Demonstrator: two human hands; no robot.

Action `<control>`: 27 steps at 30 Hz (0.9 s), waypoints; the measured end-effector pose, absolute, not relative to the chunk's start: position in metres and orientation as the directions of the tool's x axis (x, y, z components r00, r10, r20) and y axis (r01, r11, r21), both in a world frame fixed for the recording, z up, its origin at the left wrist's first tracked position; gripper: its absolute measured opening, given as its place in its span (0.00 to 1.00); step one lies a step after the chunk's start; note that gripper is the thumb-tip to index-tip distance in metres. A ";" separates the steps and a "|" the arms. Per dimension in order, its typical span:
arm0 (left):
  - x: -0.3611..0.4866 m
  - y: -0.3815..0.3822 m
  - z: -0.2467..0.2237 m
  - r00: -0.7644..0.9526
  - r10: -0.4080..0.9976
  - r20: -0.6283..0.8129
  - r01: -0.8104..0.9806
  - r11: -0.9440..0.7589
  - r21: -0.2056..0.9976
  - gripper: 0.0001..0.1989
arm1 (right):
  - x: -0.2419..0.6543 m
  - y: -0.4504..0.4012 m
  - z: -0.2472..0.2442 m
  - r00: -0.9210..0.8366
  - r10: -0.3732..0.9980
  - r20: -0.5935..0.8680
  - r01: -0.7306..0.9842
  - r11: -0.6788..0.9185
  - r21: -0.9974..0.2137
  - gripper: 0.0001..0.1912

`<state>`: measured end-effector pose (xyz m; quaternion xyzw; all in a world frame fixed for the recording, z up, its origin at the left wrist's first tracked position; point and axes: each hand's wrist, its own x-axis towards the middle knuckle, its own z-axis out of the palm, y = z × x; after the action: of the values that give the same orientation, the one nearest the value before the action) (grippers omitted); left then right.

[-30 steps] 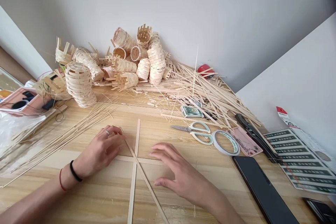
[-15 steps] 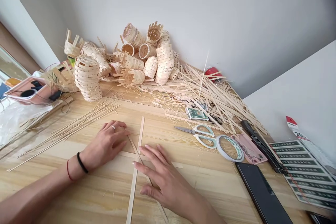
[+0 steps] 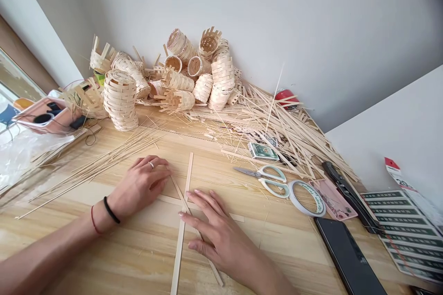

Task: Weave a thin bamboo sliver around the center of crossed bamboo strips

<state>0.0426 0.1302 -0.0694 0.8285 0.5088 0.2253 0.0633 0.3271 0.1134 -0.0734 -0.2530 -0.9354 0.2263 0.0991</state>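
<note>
Flat wooden strips lie crossed on the wooden table. One long strip (image 3: 178, 253) runs away from me, a second lies crosswise beneath it, and a thinner strip (image 3: 213, 271) slants over the crossing. My left hand (image 3: 141, 184), with a ring and a black band, rests left of the crossing, its curled fingertips pressed on the upper end of the slanting strip. My right hand (image 3: 214, 230) lies with fingers spread, its fingertips on the strips at the crossing.
Woven baskets (image 3: 120, 101) are heaped at the back. Loose strips (image 3: 297, 124) cover the back right. Scissors (image 3: 273, 179), a tape roll (image 3: 307, 199), a knife (image 3: 349, 196) and a phone (image 3: 348, 258) lie right. Thin sticks (image 3: 100, 166) and a pink bin (image 3: 51, 122) are left.
The whole view has shifted slightly, so things appear a little further right. Both hands keep nearly the same places on the strips.
</note>
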 end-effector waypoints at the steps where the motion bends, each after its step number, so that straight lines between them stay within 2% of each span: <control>1: 0.043 0.130 -0.070 0.379 0.872 0.309 0.813 -0.473 0.338 0.12 | 0.327 0.114 -0.073 -0.852 0.518 0.071 0.428 0.770 -0.473 0.25; 8: 0.041 0.130 -0.068 0.350 0.884 0.309 0.801 -0.454 0.390 0.13 | 0.328 0.113 -0.075 -0.849 0.517 0.103 0.404 0.764 -0.503 0.24; 11: 0.035 0.133 -0.059 0.289 0.912 0.291 0.784 -0.400 0.475 0.15 | 0.332 0.114 -0.076 -0.809 0.572 0.133 0.409 0.711 -0.572 0.26; 15: 0.025 0.141 -0.048 0.052 0.974 0.222 0.717 -0.191 0.670 0.15 | 0.341 0.118 -0.068 -0.685 0.716 0.137 0.444 0.558 -0.701 0.23; 18: 0.019 0.148 -0.048 -0.009 0.978 0.210 0.701 -0.144 0.698 0.15 | 0.348 0.121 -0.056 -0.575 0.810 0.115 0.415 0.410 -0.812 0.16; 20: 0.017 0.150 -0.050 -0.033 0.978 0.205 0.691 -0.125 0.711 0.15 | 0.352 0.120 -0.047 -0.552 0.831 0.066 0.332 0.292 -0.897 0.14; 23: 0.015 0.151 -0.056 -0.066 0.981 0.182 0.680 -0.089 0.728 0.15 | 0.360 0.116 -0.035 -0.660 0.751 0.016 0.115 0.123 -0.986 0.14; 25: 0.016 0.150 -0.061 -0.062 0.986 0.152 0.678 -0.070 0.732 0.15 | 0.366 0.110 -0.030 -0.761 0.649 0.016 -0.014 0.009 -1.000 0.14; 27: 0.017 0.150 -0.064 -0.040 0.993 0.115 0.681 -0.058 0.730 0.14 | 0.372 0.100 -0.028 -0.853 0.521 0.026 -0.071 -0.065 -0.995 0.16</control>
<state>0.0168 0.1503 -0.0642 0.6503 0.6433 0.3256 0.2395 0.3724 0.1003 -0.0276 -0.1730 -0.6510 0.7090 0.2087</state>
